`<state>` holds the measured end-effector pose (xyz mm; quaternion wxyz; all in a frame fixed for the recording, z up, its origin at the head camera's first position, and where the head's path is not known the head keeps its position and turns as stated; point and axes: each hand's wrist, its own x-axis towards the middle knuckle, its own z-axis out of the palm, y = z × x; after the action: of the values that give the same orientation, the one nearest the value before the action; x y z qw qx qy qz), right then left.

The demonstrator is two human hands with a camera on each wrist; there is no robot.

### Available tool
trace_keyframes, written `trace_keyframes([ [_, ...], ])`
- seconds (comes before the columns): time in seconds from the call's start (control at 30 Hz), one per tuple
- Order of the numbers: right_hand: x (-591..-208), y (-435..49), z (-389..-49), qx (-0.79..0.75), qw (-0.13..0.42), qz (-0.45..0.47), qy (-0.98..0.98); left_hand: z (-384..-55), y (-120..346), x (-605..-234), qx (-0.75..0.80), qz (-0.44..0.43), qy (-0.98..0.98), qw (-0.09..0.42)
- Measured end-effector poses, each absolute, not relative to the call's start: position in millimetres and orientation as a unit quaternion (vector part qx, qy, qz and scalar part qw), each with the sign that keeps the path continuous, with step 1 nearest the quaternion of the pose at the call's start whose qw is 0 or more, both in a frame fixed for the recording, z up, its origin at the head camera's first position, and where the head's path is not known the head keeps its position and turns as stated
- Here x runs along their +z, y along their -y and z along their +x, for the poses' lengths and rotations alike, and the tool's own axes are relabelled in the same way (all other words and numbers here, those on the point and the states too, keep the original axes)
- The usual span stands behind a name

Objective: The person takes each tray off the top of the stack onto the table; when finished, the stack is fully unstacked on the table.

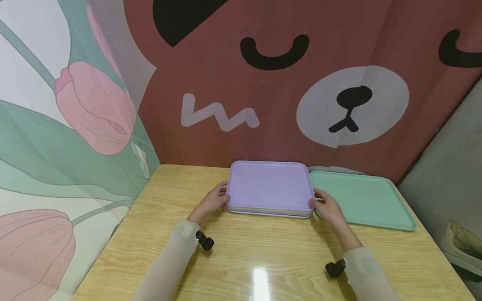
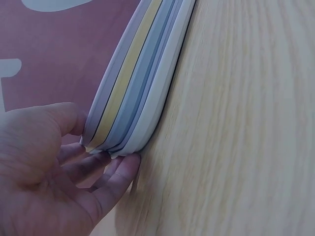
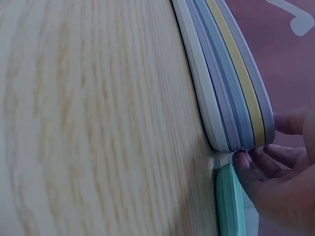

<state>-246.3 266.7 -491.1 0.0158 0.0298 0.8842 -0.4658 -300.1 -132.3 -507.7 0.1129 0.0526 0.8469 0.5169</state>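
A stack of rectangular trays with rounded corners lies on the wooden table, a purple tray (image 1: pixel 270 186) on top. In the left wrist view the stacked trays (image 2: pixel 133 83) show purple, yellow, blue, another purple and white rims. My left hand (image 1: pixel 214 200) grips the stack's left end, thumb at the top rim and fingertips against the lower rims. At the right end my right hand (image 1: pixel 329 207) holds it the same way, as the right wrist view shows with its fingers (image 3: pixel 251 172) on the rims. Beside the stack, a green tray (image 1: pixel 361 200) lies flat, close to my right hand.
The wooden table (image 1: pixel 233 255) reaches back to a wall covering (image 1: pixel 211 142) printed with a bear's face. Flower-printed fabric (image 1: pixel 94 108) hangs at the left. A pale object with a leaf-like pattern (image 1: pixel 465 238) sits beyond the table's right edge.
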Motion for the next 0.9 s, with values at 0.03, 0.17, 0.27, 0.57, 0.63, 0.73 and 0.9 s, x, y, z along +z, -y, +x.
trace_keyframes([
  [0.03, -491, -267, -247, -0.467, 0.016, 0.031, -0.884, -300, 132, -507, 0.515, 0.055, -0.848, 0.114],
  [0.17, -494, -267, -249, -0.467, 0.011, 0.027, -0.884, -301, 132, -507, 0.503, 0.064, -0.854, 0.114],
  [0.27, -496, -268, -250, -0.467, 0.01, 0.026, -0.884, -302, 131, -506, 0.49, 0.074, -0.862, 0.109],
  [0.57, -496, -266, -250, -0.471, 0.024, 0.036, -0.881, -304, 130, -497, 0.458, 0.064, -0.879, 0.115],
  [0.63, -496, -266, -250, -0.476, 0.026, 0.038, -0.878, -303, 130, -494, 0.451, 0.061, -0.883, 0.114],
  [0.73, -496, -266, -250, -0.482, 0.029, 0.043, -0.874, -302, 129, -489, 0.447, 0.062, -0.886, 0.104],
  [0.9, -496, -266, -250, -0.488, 0.031, 0.047, -0.871, -300, 125, -479, 0.441, 0.052, -0.893, 0.077],
])
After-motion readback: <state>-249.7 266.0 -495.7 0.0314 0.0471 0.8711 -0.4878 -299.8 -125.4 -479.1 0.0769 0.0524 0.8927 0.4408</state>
